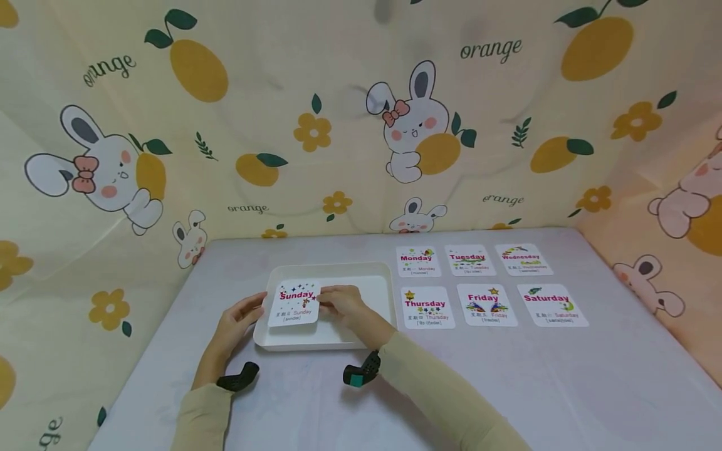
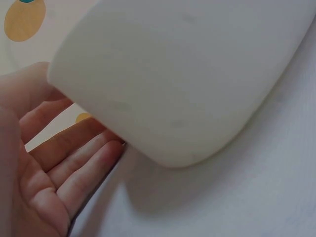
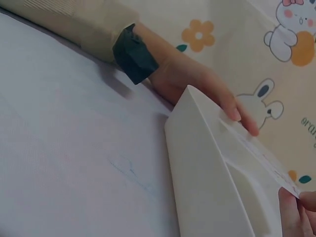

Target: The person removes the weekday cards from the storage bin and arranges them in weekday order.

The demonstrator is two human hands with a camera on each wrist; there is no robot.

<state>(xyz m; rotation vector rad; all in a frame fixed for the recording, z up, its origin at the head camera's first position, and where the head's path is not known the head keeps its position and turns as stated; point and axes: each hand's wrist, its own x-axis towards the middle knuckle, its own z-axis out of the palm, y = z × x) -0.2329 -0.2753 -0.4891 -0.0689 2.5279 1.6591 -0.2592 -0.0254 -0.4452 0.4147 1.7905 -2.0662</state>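
Note:
A white Sunday card [image 1: 295, 303] is held tilted over the left part of a shallow white tray [image 1: 361, 282]. My right hand [image 1: 346, 310] pinches the card's right edge between thumb and fingers. At the tray's left rim is my left hand [image 1: 234, 326], its fingers fairly straight and its fingertips right beside the card's left edge. The left wrist view shows those fingers [image 2: 81, 182] behind a smooth white surface with a rounded corner. Seen from the right wrist, the left hand [image 3: 197, 84] reaches over the tray's wall [image 3: 197, 158] toward the card [image 3: 266, 158].
Right of the tray, day cards lie in two rows: Monday [image 1: 417, 262], Tuesday [image 1: 470, 260] and Wednesday [image 1: 524, 260] behind; Thursday [image 1: 427, 308], Friday [image 1: 487, 305] and Saturday [image 1: 553, 305] in front. A printed curtain [image 1: 338, 62] surrounds the white-covered table [image 1: 299, 407].

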